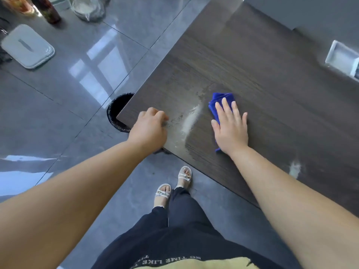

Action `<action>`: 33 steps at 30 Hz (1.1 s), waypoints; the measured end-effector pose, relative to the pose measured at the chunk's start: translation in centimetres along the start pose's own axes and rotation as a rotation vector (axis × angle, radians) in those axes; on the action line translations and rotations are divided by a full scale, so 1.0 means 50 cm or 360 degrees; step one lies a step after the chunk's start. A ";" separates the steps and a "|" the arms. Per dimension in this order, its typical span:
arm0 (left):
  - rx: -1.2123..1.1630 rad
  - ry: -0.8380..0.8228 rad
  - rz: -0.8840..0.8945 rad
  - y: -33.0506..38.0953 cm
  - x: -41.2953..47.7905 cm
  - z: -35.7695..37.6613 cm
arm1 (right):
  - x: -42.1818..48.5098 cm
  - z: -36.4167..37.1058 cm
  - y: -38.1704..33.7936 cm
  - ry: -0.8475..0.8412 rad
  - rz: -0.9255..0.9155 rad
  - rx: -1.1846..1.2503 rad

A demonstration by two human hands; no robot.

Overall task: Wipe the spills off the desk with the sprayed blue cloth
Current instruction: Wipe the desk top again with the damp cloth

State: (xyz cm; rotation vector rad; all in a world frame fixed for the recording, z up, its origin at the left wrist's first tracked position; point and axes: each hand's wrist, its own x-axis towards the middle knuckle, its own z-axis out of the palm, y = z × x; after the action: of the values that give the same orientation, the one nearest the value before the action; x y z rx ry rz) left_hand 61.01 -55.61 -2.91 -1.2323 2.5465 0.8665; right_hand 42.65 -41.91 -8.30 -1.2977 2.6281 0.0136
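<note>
A dark wood-grain desk (262, 78) fills the right half of the view. My right hand (231, 127) lies flat, fingers straight, pressing a folded blue cloth (219, 100) onto the desk. A pale powdery spill (191, 119) streaks the desk just left of the cloth. A second small pale patch (294, 168) sits near the front edge by my right forearm. My left hand (149, 129) rests at the desk's near left corner, fingers curled, holding nothing I can see.
A black-lined bin (116, 113) stands on the floor under the desk's left corner. A white lidded box (27, 46), a dark bottle (47, 9) and a clear bag (88, 7) sit on the grey tiled floor. A white cable box (343, 59) is set in the desk at right.
</note>
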 end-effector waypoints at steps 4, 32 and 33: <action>0.0025 -0.0011 0.0012 -0.002 -0.020 0.020 | 0.009 0.023 -0.161 0.0095 0.0245 0.0087; 0.0708 -0.0159 0.0671 0.302 -0.107 0.268 | -0.458 0.057 0.410 0.0151 0.1295 0.0259; 0.0709 -0.0171 0.0699 0.315 -0.112 0.276 | -0.438 0.050 0.405 0.0195 0.1517 0.0292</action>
State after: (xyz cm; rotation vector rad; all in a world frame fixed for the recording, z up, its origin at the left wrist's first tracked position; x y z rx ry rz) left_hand 51.39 -36.34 -5.20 -0.4961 2.7513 0.3745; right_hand 40.12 -12.08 -8.25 0.0851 2.9822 -0.1564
